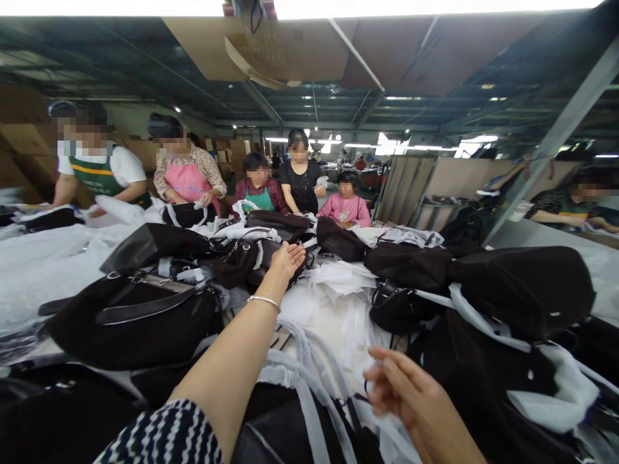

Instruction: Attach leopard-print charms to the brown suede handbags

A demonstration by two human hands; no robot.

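Observation:
My left hand (pixel 289 261) reaches far forward over the bags, fingers stretched out and nothing in it. Just beyond and below it lies a dark handbag (pixel 265 267). My right hand (pixel 403 393) is nearer, at the lower right, somewhat blurred, with its fingers loosely bent and apart; I see nothing held in it. Below and between my arms sits a black handbag (pixel 285 425) whose handles (pixel 314 380) are wrapped in white tissue. A pile of white paper sheets (pixel 338 280) lies on the table past my right hand.
Dark handbags crowd both sides, including a large one (pixel 140 322) at left and a stacked one (pixel 522 290) at right. White wrapping (pixel 43 270) covers the far left. Several co-workers, one in a pink apron (pixel 186 177), are across the table. A slanted metal post (pixel 556 142) rises at right.

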